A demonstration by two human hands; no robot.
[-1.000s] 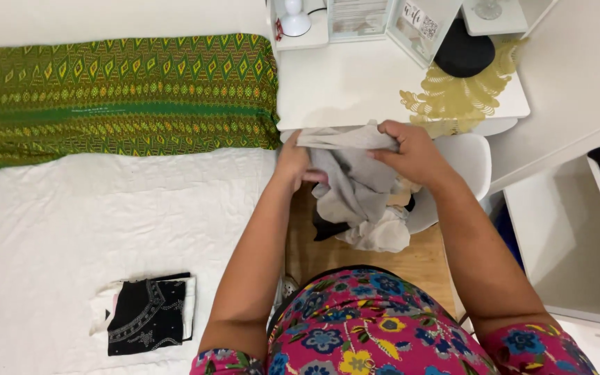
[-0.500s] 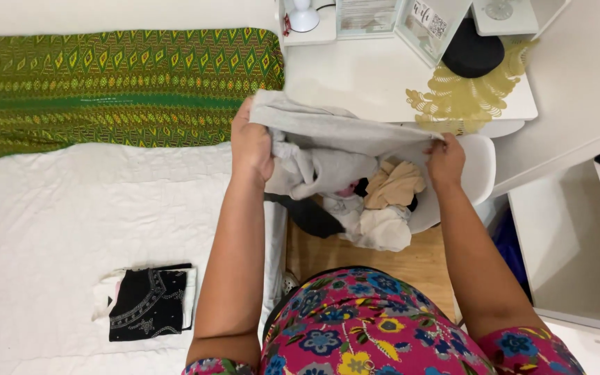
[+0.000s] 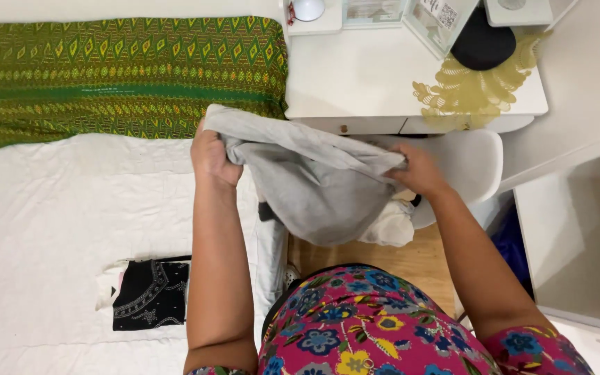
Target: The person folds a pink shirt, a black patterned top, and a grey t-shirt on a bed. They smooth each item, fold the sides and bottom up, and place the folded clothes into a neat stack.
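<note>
Both hands, left hand and right hand, are gripping a soft grey cloth garment stretched above the white bed's right edge; one black patterned folded cloth is lying finished, folding just beginning.

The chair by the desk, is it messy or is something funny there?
A bit messy. Loose clothes are heaped on the white chair, spilling over its front edge. The left hand and right hand hold a grey garment above them. Nothing looks torn or spilled.
</note>
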